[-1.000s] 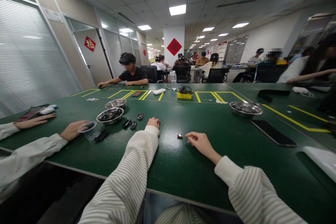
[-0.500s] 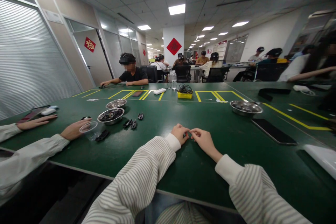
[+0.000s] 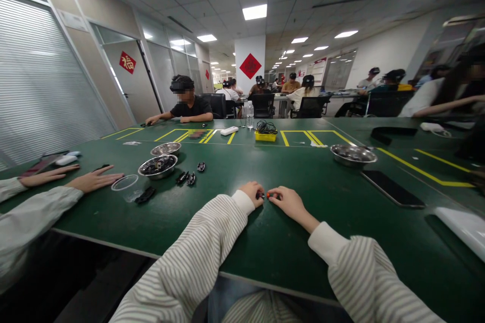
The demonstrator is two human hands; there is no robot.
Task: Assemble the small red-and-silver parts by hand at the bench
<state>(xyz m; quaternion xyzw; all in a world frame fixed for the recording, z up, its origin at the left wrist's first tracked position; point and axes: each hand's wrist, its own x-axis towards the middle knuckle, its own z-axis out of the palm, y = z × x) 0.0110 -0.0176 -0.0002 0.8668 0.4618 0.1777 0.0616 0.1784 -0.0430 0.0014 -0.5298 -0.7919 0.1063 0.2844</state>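
Observation:
My left hand point(image 3: 252, 192) and my right hand point(image 3: 286, 200) meet on the green table point(image 3: 265, 242), fingertips together. Between them they pinch a small dark part with a red end point(image 3: 264, 195). Both hands have curled fingers and rest on the table top. Striped sleeves cover both my arms.
To the left stand two steel bowls point(image 3: 158, 166), several small black parts point(image 3: 188, 178), and a clear plastic cup point(image 3: 127, 185). A neighbour's hands point(image 3: 93, 179) lie flat by the cup. Another steel bowl point(image 3: 353, 154) and a phone point(image 3: 392, 189) lie right. Other people sit at the far side.
My left hand moved right from beside the black parts and joined my right hand on the small part. The neighbour's hand let go of the cup and now lies flat.

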